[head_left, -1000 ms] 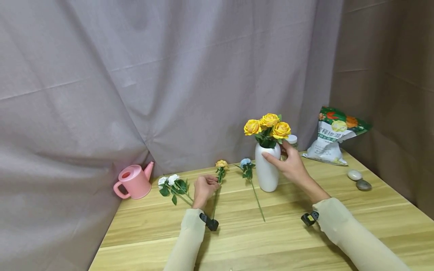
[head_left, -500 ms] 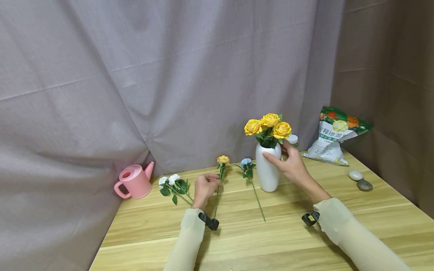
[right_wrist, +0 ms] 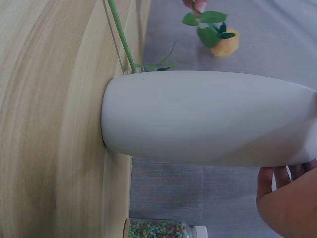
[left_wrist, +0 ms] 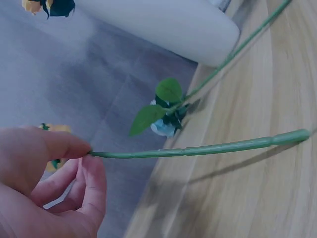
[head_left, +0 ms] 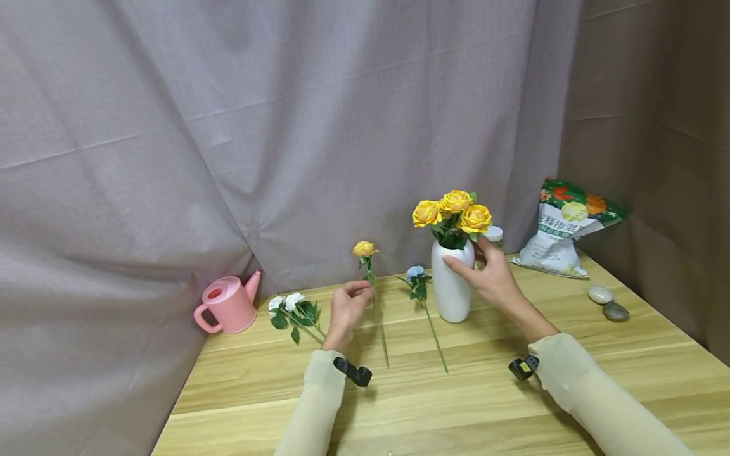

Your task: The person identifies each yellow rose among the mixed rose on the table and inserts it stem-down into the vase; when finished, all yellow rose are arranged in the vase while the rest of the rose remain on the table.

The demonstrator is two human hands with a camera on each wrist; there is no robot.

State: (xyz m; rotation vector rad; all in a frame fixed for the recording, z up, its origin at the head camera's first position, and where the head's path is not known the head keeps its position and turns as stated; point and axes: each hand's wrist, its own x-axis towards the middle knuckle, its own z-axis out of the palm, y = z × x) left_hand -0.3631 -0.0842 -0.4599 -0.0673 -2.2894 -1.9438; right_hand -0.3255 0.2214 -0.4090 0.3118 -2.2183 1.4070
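My left hand (head_left: 348, 311) pinches the green stem of a single yellow rose (head_left: 364, 249) just below its leaves. The flower is held up, with the stem (left_wrist: 223, 147) slanting down toward the tabletop in the left wrist view. Around the upper part of a white vase (head_left: 452, 291), my right hand (head_left: 493, 278) grips its right side, thumb at the front; the other fingers are partly hidden behind it. Several yellow roses (head_left: 456, 204) stand in this upright vase. Between the vase and my left hand lies a blue rose (head_left: 416, 272) on the wooden table (head_left: 433, 411).
White roses (head_left: 292, 301) lie left of my left hand, beside a pink watering can (head_left: 228, 307). Behind the vase is a jar of colored beads (right_wrist: 158, 229) with a white lid. A fertilizer bag (head_left: 552, 240) and two stones (head_left: 616, 311) are at the right. Grey curtain hangs behind.
My left hand has raised the single yellow rose from the table. Its head has gone up, while the stem's lower end has swung right. The right hand stays on the vase.
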